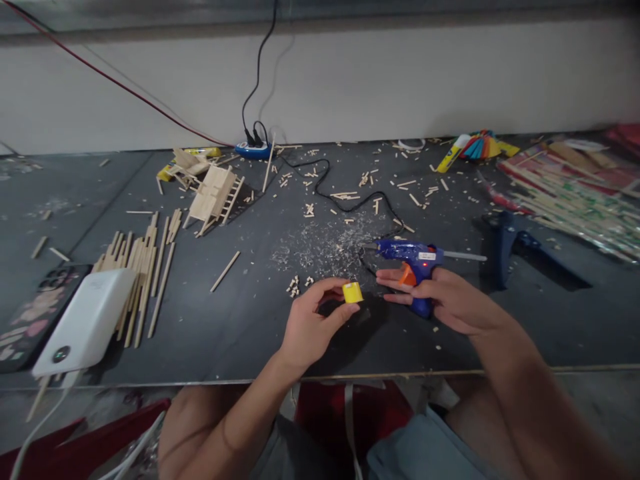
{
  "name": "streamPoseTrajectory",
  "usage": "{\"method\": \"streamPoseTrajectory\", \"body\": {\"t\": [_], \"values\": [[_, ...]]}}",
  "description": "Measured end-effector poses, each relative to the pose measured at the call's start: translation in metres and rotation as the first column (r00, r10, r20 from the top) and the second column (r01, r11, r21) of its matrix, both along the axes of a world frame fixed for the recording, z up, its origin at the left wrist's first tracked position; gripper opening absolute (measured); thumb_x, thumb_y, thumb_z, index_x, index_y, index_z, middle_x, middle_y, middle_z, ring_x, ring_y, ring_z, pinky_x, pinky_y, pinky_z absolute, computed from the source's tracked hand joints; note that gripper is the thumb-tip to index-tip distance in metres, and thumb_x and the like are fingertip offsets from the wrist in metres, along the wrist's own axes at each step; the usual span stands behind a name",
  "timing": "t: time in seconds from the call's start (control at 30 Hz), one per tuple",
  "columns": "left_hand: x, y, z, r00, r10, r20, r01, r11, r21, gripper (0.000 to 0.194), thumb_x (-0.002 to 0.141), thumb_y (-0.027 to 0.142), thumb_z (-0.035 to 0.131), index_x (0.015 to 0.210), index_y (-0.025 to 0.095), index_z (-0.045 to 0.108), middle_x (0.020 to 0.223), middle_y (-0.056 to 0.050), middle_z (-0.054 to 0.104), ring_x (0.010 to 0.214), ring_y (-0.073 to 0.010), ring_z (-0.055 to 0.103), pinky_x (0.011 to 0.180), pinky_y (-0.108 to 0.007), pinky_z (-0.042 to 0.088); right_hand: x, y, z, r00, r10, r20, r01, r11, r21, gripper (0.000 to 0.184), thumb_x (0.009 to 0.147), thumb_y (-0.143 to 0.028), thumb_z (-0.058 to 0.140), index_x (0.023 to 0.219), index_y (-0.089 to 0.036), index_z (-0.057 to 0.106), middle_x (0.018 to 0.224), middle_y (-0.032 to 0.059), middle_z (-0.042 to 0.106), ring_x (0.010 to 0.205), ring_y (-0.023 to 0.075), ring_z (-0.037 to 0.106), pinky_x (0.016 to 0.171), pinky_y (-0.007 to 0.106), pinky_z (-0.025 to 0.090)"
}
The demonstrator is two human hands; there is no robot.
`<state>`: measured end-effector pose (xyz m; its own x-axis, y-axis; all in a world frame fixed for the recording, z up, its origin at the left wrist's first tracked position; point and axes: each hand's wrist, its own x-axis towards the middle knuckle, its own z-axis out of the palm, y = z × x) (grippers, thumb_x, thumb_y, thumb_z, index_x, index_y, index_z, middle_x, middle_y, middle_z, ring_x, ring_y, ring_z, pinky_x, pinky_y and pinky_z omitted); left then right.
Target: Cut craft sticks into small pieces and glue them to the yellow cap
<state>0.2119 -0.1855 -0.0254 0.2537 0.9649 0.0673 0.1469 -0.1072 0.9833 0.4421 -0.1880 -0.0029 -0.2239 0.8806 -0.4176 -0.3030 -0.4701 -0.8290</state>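
My left hand (313, 320) pinches a small yellow cylinder (353, 293), cap-like in shape, between thumb and fingers above the table's front part. To its right, my right hand (450, 300) holds a blue hot glue gun (407, 251) by the handle, some fingers stretched out past the orange trigger (408, 275). A red light glows on the gun's side, and a glue stick (465, 257) juts from its rear. The nozzle points left, over whitish glue scraps (325, 247). Close to my left hand lie several tiny wood bits (294, 287).
Left stand a small wooden stick model (213, 193), loose sticks (145, 280), a white power bank (87, 320) and a phone (35, 320). Behind are a blue power socket (253, 150) and black cord (325, 180). Right lie a blue cutter-like tool (505, 247) and bagged sticks (585, 193).
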Motion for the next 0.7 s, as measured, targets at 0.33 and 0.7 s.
{"method": "streamPoseTrajectory", "body": {"t": [0.33,0.7], "values": [[0.0,-0.005,0.002,0.995,-0.083,-0.055,0.09,0.988,0.122,0.032,0.071,0.025,0.072,0.102,0.02,0.063,0.105,-0.008,0.068,0.097,-0.0196,0.064,0.088,-0.033,0.051,-0.049,-0.017,-0.007,0.997,-0.059,0.044,0.057,0.997,0.049,0.03,0.066,-0.03,0.076,0.094,-0.022,0.067,0.092,0.0035,0.07,0.091,0.0228,0.065,0.085,0.039,0.051],[-0.003,-0.006,0.001,0.997,-0.061,-0.049,0.071,0.971,0.228,0.028,0.078,0.016,0.063,0.106,0.021,0.061,0.107,-0.008,0.066,0.099,-0.0181,0.062,0.088,-0.031,0.049,-0.054,-0.019,-0.012,0.988,-0.135,0.074,0.132,0.99,0.042,0.025,0.067,-0.028,0.076,0.089,-0.023,0.068,0.088,0.0015,0.07,0.084,0.0184,0.064,0.081,0.033,0.05]]}}
